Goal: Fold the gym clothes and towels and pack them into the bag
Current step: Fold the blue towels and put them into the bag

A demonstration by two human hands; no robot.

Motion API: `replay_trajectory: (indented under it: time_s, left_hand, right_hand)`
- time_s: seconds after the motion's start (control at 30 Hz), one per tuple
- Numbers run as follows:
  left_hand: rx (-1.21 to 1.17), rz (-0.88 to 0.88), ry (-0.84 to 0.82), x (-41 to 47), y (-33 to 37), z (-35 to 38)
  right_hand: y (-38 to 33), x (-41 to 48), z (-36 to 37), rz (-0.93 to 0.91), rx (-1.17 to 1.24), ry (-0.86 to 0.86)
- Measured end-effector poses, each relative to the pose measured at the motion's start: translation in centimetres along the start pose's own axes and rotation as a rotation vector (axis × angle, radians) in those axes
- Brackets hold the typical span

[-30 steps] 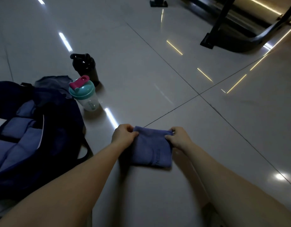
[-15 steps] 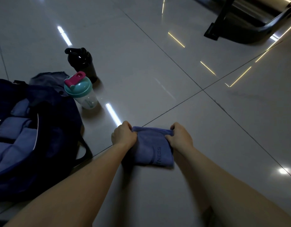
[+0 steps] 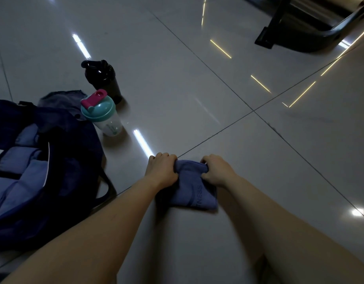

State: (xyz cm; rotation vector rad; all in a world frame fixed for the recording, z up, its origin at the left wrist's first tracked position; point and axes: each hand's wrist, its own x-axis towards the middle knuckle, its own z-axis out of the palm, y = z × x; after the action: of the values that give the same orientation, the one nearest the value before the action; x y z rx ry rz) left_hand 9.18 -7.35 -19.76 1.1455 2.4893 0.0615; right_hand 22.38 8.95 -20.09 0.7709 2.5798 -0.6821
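Observation:
A small folded blue towel (image 3: 192, 191) with dark lettering lies on the glossy tiled floor in front of me. My left hand (image 3: 162, 170) grips its far left corner and my right hand (image 3: 217, 171) grips its far right corner, bunching the far edge between them. A dark navy bag (image 3: 60, 160) lies open on the floor at the left, with several folded blue cloths (image 3: 15, 167) inside it.
A clear shaker bottle with a teal lid and pink cap (image 3: 102, 113) stands beside the bag, a black shaker bottle (image 3: 103, 78) just behind it. A grey cloth (image 3: 58, 98) lies behind the bag. The black frame of a gym machine (image 3: 300, 31) stands at the top right.
My two hands have drawn closer together along the towel's far edge, so the towel looks narrower and more bunched. The view has shifted slightly.

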Motion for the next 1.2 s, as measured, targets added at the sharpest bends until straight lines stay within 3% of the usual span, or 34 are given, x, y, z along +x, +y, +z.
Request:
replay_trajectory:
  time_s: [0.1, 0.23, 0.37, 0.53, 0.67, 0.8, 0.9, 1.0, 1.07, 1.2]
  left_hand:
    - [-0.072, -0.006, 0.003, 0.2, 0.1, -0.4]
    - [-0.404, -0.066, -0.066, 0.3, -0.2, -1.9]
    - [-0.574, -0.018, 0.05, 0.6, -0.1, -5.6]
    - [-0.509, 0.08, 0.242, -0.6, 0.7, -8.6]
    - [-0.444, 0.103, 0.171, -2.6, 0.4, -7.4]
    - [-0.63, 0.044, 0.081, -3.6, 0.1, -6.4]
    - [-0.779, 0.012, -0.127, -3.9, 0.0, -6.9]
    - [-0.767, -0.049, -0.339, -4.5, 0.1, -6.2]
    - [-0.66, -0.029, -0.336, -4.9, -0.1, -4.4]
    - [-0.474, -0.03, -0.174, -5.7, -1.4, -1.2]
  right_hand:
    - [-0.1, -0.1, -0.4, -0.005, 0.027, -0.026]
    - [-0.1, -0.4, -2.0, -0.004, 0.17, -0.014]
    - [-0.5, -1.2, -5.5, -0.056, 0.268, 0.165]
    - [-1.4, -2.9, -8.3, -0.157, 0.136, 0.351]
    - [-1.3, -4.8, -6.8, -0.158, 0.121, 0.344]
    - [-1.1, -6.1, -5.9, -0.117, 0.256, 0.21]
    - [-0.8, -6.7, -5.9, -0.058, 0.395, 0.036]
    - [-0.6, -7.4, -4.7, -0.027, 0.36, -0.096]
    - [-0.5, -7.5, -3.2, -0.034, 0.23, -0.071]
    - [-0.8, -8.0, -1.2, -0.105, -0.044, 0.098]
